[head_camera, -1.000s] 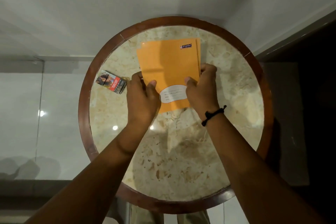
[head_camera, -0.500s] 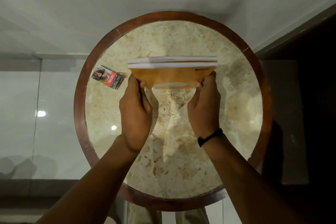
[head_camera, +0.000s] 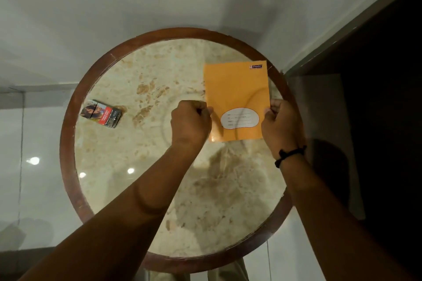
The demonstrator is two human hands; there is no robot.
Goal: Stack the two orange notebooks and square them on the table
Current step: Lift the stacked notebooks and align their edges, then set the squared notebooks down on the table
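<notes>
The orange notebooks lie flat at the right side of the round marble table, cover up, a white oval label near me. Only the top cover shows, so the lower notebook is hidden beneath it. My left hand pinches the stack's left edge near the bottom corner. My right hand, a black band on its wrist, grips the right edge close to the table's rim.
A small cigarette pack lies on the left part of the table. The brown wooden rim rings the marble. A dark panel stands to the right, with a glossy pale floor around.
The notebooks were stood on edge at the table's middle half a second ago. Now they lie flat, shifted to the right side, both hands still on them.
</notes>
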